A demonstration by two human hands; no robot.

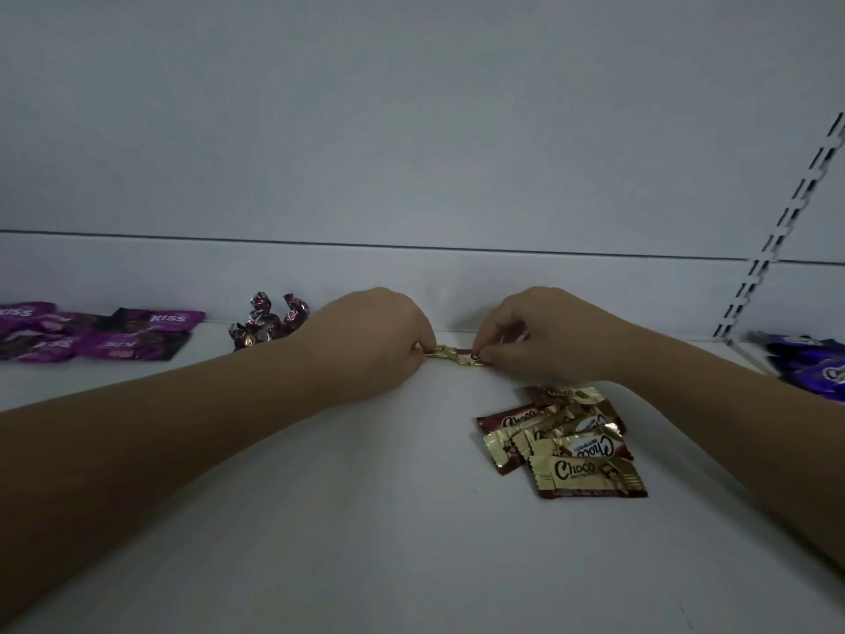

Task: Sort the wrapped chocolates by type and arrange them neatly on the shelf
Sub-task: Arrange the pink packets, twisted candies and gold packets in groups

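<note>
White shelf point(320, 519) seen from above and in dim light, with a pale back panel point(411, 130) behind it. Two bare forearms reaching in from the lower left and lower right corners, meeting near the middle of the shelf's back edge.

Left hand point(379, 340) palm down, knuckles up, fingers curled under and pinching the left end of a small gold-and-brown chocolate point(452, 355). Right hand point(544, 336) also palm down, wrist bent a little, thumb and fingertips closed on the right end of the same chocolate. Chocolate held lengthwise between both hands, low against the shelf close to the back edge; contact with the surface hard to tell.

Nearer the front, right of centre and under the right forearm, a loose Choco pile point(567, 443) of overlapping gold and brown wrappers. Along the back edge to the left, twist-wrapped foil sweets point(267, 320) just beside the left wrist. Purple KISS packets point(91, 331) at the far left edge. Blue-purple packets point(809, 363) at the far right edge, below a slotted upright point(795, 221).
</note>
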